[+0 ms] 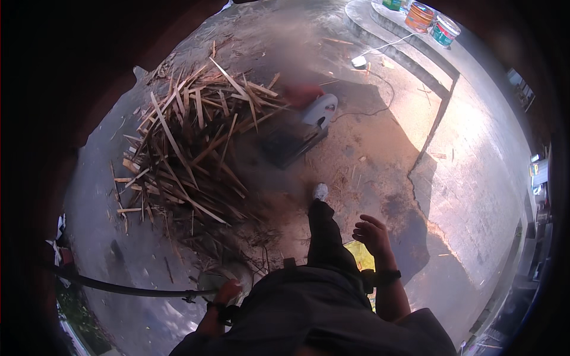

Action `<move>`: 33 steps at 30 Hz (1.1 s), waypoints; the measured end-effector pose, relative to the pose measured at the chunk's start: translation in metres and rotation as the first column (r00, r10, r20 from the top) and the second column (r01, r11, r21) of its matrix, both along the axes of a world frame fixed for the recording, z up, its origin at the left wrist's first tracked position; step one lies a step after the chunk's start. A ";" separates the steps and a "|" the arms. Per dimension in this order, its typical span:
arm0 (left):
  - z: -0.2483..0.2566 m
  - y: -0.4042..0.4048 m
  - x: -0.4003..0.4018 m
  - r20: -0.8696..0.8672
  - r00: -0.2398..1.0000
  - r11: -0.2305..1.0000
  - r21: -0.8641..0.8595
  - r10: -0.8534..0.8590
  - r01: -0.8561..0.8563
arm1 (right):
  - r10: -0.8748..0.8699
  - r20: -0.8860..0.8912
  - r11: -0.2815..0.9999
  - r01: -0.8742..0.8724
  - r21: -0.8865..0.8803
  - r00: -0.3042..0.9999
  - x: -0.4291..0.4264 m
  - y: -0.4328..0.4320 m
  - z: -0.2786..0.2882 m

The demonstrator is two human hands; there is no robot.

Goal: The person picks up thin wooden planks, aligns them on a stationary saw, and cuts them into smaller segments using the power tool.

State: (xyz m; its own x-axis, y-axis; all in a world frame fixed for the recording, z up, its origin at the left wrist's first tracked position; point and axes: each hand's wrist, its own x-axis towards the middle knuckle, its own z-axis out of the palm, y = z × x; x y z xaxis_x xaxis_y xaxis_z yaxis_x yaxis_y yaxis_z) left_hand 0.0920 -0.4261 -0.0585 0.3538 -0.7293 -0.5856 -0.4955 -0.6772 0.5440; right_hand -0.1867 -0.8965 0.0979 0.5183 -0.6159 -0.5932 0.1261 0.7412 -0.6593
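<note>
My left hand (229, 290) is low at the left, fingers curled, wearing a dark wristband. A long dark bar (133, 290) runs from the left and meets this hand; whether my fingers grip it cannot be told. Beside it is a greyish round object (213, 280), partly hidden. My right hand (373, 233) hangs at my right side, fingers loosely apart and nothing seen in them. Below it, something yellow (361, 254) shows behind my wrist. Ahead of my white shoe (320, 192) stands a blurred power saw (289, 144) with a pale grey guard (320, 111).
A large heap of wood strips (191, 142) spreads to the left of the saw. A cord (387, 100) trails to a white power outlet (359, 61). Sawdust covers the floor nearby. Concrete steps (401, 44) rise at the upper right, with paint buckets (445, 30) on them.
</note>
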 end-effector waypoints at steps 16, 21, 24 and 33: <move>0.182 -0.200 0.003 -0.207 0.705 0.717 0.394 0.679 -0.575 | 0.200 0.283 0.978 -0.175 -0.111 0.938 0.251 -0.242 -0.154; 0.175 -0.225 0.036 -0.265 0.591 0.644 0.403 0.762 -0.650 | -0.189 0.298 0.941 0.086 0.327 0.936 0.321 -0.270 -0.167; 0.155 -0.239 0.080 -0.348 0.481 0.594 0.500 0.804 -0.630 | -0.137 0.194 0.990 0.132 0.042 0.971 0.346 -0.290 -0.182; 0.172 -0.286 0.203 -0.252 0.422 0.485 0.588 0.871 -0.648 | -0.342 -0.044 0.892 0.339 0.300 0.939 0.435 -0.292 -0.112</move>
